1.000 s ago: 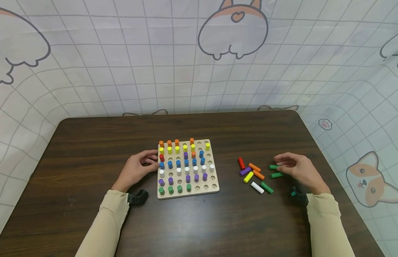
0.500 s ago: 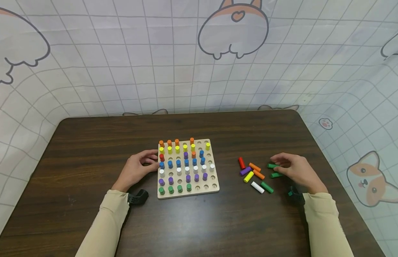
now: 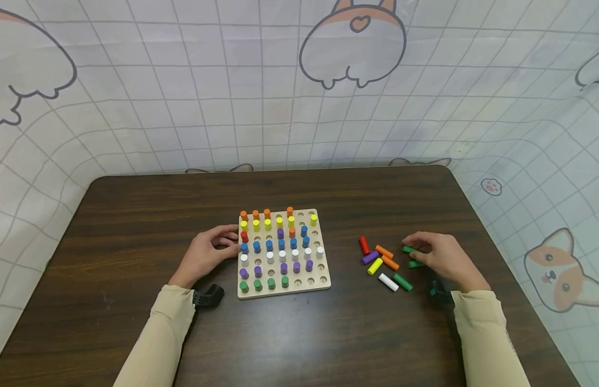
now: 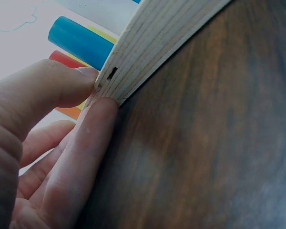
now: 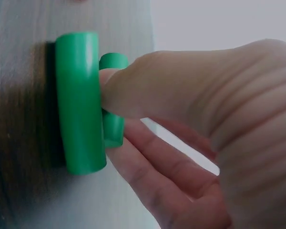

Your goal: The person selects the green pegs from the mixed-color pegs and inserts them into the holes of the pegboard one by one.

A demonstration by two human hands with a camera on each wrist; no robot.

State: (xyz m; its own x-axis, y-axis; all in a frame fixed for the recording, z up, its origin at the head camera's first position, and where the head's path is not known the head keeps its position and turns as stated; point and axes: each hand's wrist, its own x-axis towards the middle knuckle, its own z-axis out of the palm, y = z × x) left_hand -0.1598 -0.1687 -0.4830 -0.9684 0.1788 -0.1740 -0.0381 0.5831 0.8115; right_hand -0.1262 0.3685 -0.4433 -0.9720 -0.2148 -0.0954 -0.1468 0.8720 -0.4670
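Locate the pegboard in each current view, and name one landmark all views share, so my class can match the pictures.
Head: the pegboard lies just left of and below centre, the left hand at its left edge.
Left wrist: the pegboard slants edge-on from the top, right of centre, down to left of centre.
Right wrist: not in the picture.
Shared landmark: the brown table.

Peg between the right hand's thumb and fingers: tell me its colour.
Green; the peg shows best in the right wrist view.
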